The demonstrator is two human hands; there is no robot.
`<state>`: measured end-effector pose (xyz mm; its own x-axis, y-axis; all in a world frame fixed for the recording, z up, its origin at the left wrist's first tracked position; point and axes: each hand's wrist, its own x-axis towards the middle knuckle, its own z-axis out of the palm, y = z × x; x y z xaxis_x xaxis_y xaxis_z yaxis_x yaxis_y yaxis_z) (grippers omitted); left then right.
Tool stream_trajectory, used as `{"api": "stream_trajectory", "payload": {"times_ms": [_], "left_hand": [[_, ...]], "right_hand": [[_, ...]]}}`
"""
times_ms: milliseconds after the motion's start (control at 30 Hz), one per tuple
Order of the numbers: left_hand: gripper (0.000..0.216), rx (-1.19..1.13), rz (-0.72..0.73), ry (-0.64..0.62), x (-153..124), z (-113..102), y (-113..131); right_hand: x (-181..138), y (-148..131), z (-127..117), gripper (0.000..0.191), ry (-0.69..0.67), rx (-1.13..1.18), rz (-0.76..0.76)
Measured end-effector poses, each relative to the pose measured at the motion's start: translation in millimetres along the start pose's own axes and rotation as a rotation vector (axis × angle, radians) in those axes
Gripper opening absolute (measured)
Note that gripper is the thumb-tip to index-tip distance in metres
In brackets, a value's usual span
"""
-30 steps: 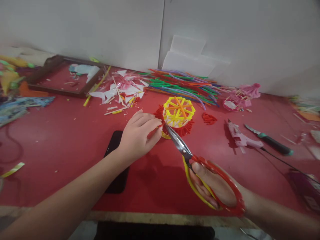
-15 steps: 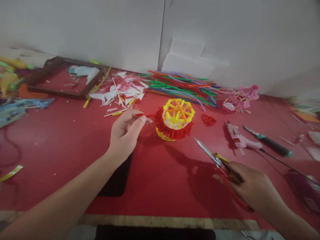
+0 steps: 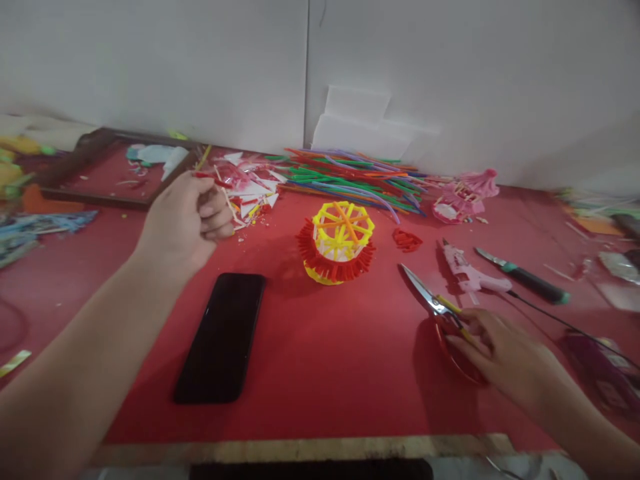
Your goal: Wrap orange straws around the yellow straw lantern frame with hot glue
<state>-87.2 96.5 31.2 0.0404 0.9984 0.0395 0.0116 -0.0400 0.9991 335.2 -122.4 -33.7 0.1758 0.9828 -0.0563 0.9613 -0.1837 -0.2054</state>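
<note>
Red worktop (image 3: 325,387): I watch it against a grey wall (image 3: 450,80).
Left hand (image 3: 187,217): a second ago beside the red-and-yellow piece (image 3: 336,268), now by scraps (image 3: 257,192) toward the far edge, fingers pinching a red strip (image 3: 204,175).
Phone (image 3: 220,340): toward the near edge, now uncovered.
Piece: unmoved, mid-worktop.
Scissors (image 3: 439,307): withdrawn toward the near-right corner.
Right hand (image 3: 507,350): fingers gripping the handles (image 3: 463,325).

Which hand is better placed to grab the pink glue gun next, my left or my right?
Probably your right hand: it's nearer the glue gun, though it holds the scissors and would have to release them. Your left hand is farther off, pinching a thin red strip.
</note>
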Motion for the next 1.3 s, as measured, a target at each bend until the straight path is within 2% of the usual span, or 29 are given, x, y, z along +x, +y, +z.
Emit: {"api": "stream_trajectory", "payload": {"times_ms": [133,200,267,300,367,433,500,600,633,700,800,833,867,900,933,1033,1133,1300], "left_hand": [[0.037,0.124,0.044,-0.014,8.1,6.0,-12.7],[0.024,0.169,0.065,-0.074,-2.3,16.6,-11.4],[0.017,0.190,0.106,-0.163,-21.5,30.5,-2.6],[0.016,0.201,0.134,-0.244,-33.2,38.0,3.8],[0.016,0.323,0.321,-0.427,-57.0,52.1,16.9],[0.016,0.400,0.386,-0.555,-76.1,62.6,26.2],[0.016,0.382,0.364,-0.642,-86.9,67.8,29.2],[0.018,0.313,0.312,-0.665,-87.7,65.6,25.9],[0.019,0.304,0.310,-0.645,-84.8,62.8,24.0],[0.021,0.312,0.328,-0.570,-74.8,55.0,19.0],[0.026,0.372,0.342,-0.381,-51.5,41.1,5.8],[0.027,0.406,0.332,-0.282,-42.4,36.9,-0.4],[0.027,0.427,0.326,-0.223,-33.3,33.3,-7.1],[0.025,0.457,0.314,-0.172,-24.7,30.4,-14.0],[0.026,0.568,0.278,-0.093,-17.0,28.3,-20.7],[0.037,0.666,0.269,-0.009,-2.6,25.5,-36.9],[0.050,0.686,0.301,-0.002,0.0,26.7,-45.9],[0.021,0.592,0.417,-0.016,-14.2,37.6,-46.9]], "right_hand": [[10.9,-30.0,-15.4,0.030,0.214,0.006,-0.191],[18.3,-55.0,-26.3,0.017,0.357,0.065,-0.297],[26.2,-83.0,-37.6,0.012,0.438,0.152,-0.417],[30.0,-97.2,-42.5,0.015,0.461,0.207,-0.472],[36.5,-124.6,-49.4,0.030,0.444,0.323,-0.589],[41.0,-149.1,-51.8,0.047,0.394,0.391,-0.713],[43.7,-168.4,-50.7,0.041,0.382,0.426,-0.840],[48.8,-183.7,-46.4,0.027,0.412,0.508,-0.967],[52.4,-184.3,-44.5,0.026,0.441,0.522,-0.965],[64.5,-178.7,-38.7,0.022,0.565,0.530,-0.844],[95.0,-156.1,-21.5,0.014,0.818,0.567,-0.452],[106.8,-146.7,-13.4,0.016,0.843,0.552,-0.351],[118.5,-137.2,-4.4,0.021,0.808,0.501,-0.280],[129.4,-128.6,5.0,0.025,0.703,0.427,-0.261],[139.0,-121.2,14.4,0.025,0.638,0.400,-0.266],[159.4,-107.9,38.3,0.022,0.479,0.348,-0.330],[169.5,-102.6,50.0,0.022,0.379,0.315,-0.375],[175.6,-98.0,45.3,0.026,0.369,0.326,-0.342]]}}
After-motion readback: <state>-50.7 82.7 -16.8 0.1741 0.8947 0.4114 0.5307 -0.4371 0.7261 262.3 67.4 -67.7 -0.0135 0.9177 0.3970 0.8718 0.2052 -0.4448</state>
